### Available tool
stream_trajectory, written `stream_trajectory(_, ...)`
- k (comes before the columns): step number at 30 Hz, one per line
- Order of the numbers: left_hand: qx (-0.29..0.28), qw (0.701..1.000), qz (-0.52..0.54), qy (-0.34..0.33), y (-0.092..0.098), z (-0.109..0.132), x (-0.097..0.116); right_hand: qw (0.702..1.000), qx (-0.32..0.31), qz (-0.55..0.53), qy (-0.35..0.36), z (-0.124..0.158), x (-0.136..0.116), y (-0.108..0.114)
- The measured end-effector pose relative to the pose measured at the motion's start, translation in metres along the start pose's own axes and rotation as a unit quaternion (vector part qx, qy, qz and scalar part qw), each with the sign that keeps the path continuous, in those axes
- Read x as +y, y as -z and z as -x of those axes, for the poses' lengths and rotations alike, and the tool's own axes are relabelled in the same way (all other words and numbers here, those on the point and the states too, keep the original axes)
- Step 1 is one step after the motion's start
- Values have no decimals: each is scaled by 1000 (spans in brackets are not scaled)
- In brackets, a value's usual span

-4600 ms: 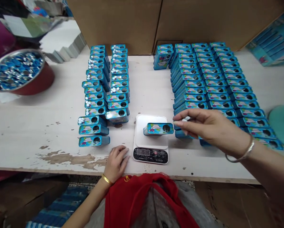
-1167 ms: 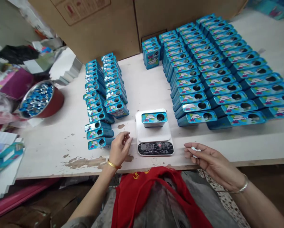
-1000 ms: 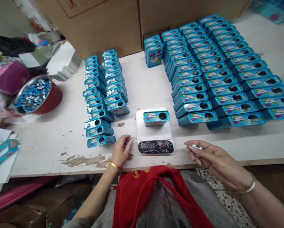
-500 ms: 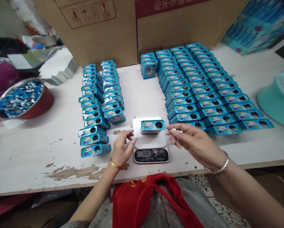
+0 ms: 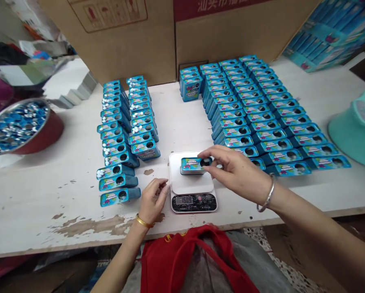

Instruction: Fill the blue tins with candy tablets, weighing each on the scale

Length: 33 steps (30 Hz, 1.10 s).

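Note:
On the white tray of a digital scale (image 5: 192,184) stands a small blue tin (image 5: 191,164) with a round hole in its top. My right hand (image 5: 236,169) is over the tin's right end, thumb and index finger at the hole's edges, with small white candies (image 5: 219,166) partly showing between its fingers. My left hand (image 5: 152,198) rests by the scale's left edge, holding nothing, its fingers loosely curled and apart from the thumb. Left of it stand two columns of similar tins (image 5: 113,197), several with white candies lying on top.
Rows of open-holed tins (image 5: 275,145) fill the right side. A red bowl (image 5: 49,128) of blue and silver caps stands at the left, a turquoise tub (image 5: 350,130) at the far right. Cardboard boxes (image 5: 124,49) line the back.
My right hand has moved left with the candies, from beside the scale to the tin's hole. My left hand has shifted slightly down and left, away from the tray.

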<state>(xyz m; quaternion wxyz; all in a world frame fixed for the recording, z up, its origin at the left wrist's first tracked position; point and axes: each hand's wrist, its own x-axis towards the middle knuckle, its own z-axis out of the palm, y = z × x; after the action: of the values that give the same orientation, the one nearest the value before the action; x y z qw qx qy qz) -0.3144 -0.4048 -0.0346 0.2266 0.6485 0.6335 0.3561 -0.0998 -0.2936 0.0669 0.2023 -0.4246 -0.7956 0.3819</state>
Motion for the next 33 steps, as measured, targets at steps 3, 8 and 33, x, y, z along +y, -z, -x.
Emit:
stream_trajectory(3,-5,1000,2,0,-1,2,0,1000,4,-22,-4,-2,-5,3)
stream_trajectory(8,21,1000,-4,22,1,10,-7,950,29,-274,-144,7,-3,13)
stream_trajectory(33,45,998,-11,35,-2,20,-9,929,144,-281,-192,23,3,-4)
